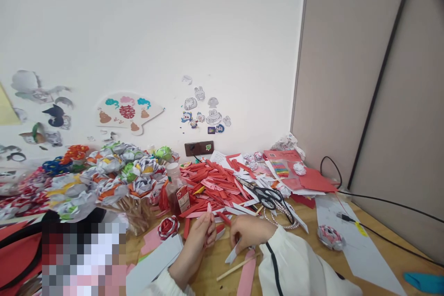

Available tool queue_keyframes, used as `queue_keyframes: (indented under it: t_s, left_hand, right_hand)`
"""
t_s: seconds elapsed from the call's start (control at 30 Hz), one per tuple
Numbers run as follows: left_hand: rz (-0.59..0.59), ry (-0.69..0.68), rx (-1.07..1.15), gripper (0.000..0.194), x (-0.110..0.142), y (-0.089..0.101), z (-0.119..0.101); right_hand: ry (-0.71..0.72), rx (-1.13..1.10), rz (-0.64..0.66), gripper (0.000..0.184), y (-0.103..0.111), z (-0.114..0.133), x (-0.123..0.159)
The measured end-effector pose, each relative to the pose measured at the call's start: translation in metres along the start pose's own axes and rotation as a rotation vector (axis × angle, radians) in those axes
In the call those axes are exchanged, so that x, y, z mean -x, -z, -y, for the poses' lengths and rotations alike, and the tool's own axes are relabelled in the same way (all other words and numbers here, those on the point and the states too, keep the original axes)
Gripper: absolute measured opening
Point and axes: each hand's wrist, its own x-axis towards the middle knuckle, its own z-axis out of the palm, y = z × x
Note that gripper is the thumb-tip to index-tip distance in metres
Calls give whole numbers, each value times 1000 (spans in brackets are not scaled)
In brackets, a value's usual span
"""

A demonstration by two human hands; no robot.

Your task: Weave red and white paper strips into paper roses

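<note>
My left hand (201,235) is closed, thumb and fingers pressed together, with a small pale pink folded paper piece seeming to stick up from the fingertips. My right hand (250,231) curls downward at the table, its fingers around the upper end of a white folded paper strip (233,254). Below the hands lie a thin wooden stick (233,270) and a pink paper strip (247,274). A red and white paper flower (168,228) sits left of my left hand. Beyond both hands spreads a pile of red folded paper strips (215,185).
Black-handled scissors (268,198) and a string of beads (290,225) lie behind my right hand. Bunched paper flowers (114,171) and a bottle (172,187) stand at left. A grey and pink flower (331,237) and a black cable (381,235) are at right.
</note>
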Motion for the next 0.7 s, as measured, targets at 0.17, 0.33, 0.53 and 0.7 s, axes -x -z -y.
queue_keyframes:
  t_s: [0.17,0.33,0.53,0.7]
  left_hand:
    - [-12,-31,-7,43,-2,3,4]
    - [-26,-57,-22,43,-4,4,6]
    - [-88,-93,-55,43,-2,5,5]
    - [-115,-104,-76,46,-2,3,3]
  right_hand:
    - [-94,-5,-90,10,-1,1,-2]
    - [-169,-24,-175,9,0,3,-3]
    - [-214,-121,-238,5,-9,-1,-10]
    - [-242,-219,-321,19,-16,-6,-16]
